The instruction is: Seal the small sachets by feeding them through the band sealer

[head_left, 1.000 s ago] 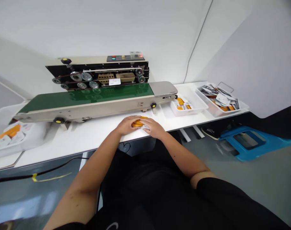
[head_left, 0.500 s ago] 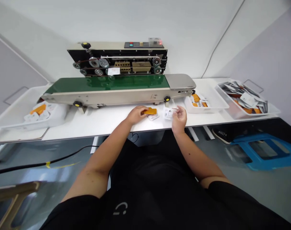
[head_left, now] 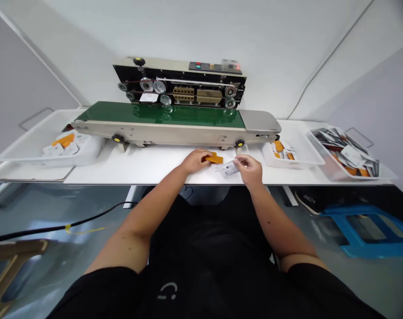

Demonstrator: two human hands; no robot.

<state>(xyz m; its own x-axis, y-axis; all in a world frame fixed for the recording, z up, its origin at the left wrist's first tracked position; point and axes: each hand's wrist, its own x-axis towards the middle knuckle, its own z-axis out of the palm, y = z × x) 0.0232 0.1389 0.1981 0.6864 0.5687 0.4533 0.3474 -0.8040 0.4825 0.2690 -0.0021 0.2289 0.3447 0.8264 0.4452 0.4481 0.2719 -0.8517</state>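
Note:
My left hand (head_left: pixel 196 161) is closed on an orange packet (head_left: pixel 215 158) just above the white table, in front of the sealing machine. My right hand (head_left: pixel 250 169) pinches the edge of a white printed packet (head_left: pixel 228 169), which lies slightly tilted to the right of the orange one. The two packets are close together, and part of the white one may lie below the orange one. Farther back, a white packet (head_left: pixel 149 97) sits at the machine's rollers, above the green belt (head_left: pixel 161 114).
A bin (head_left: pixel 18 155) with orange and white packets stands at the left. To the right are a small tray (head_left: pixel 301 165) of packets and a fuller bin (head_left: pixel 381 178). A blue stool (head_left: pixel 381 248) and a shoe (head_left: pixel 308 201) show below the table (head_left: pixel 138 173).
The white packet at the rollers has moved left along the machine. My right hand has brought its white packet closer to the orange one. The whole view has shifted somewhat.

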